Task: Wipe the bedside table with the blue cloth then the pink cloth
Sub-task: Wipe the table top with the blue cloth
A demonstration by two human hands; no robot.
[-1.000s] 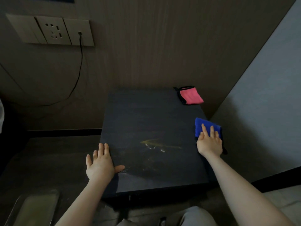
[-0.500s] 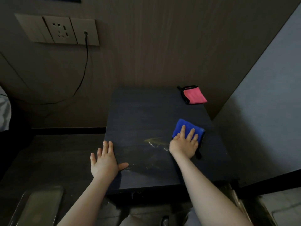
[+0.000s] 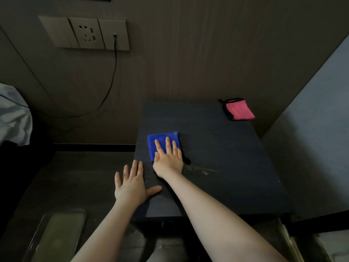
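The dark bedside table (image 3: 222,154) fills the middle of the head view. A folded blue cloth (image 3: 159,141) lies near the table's left edge. My right hand (image 3: 168,159) presses flat on it with straight fingers, covering its near part. My left hand (image 3: 132,185) rests flat on the table's near left edge, fingers spread, holding nothing. A folded pink cloth (image 3: 238,109) with black trim sits at the far right corner, untouched. A pale smear (image 3: 201,169) marks the tabletop to the right of my right wrist.
A wall socket panel (image 3: 85,33) with a black cable (image 3: 111,80) hangs on the wood wall behind. A grey wall (image 3: 311,114) stands close to the table's right side. White bedding (image 3: 13,116) shows at far left, and a translucent item (image 3: 56,235) lies low at left.
My right hand has slid the blue cloth from the table's right edge across to its left side. My left hand has stayed flat on the near left edge.
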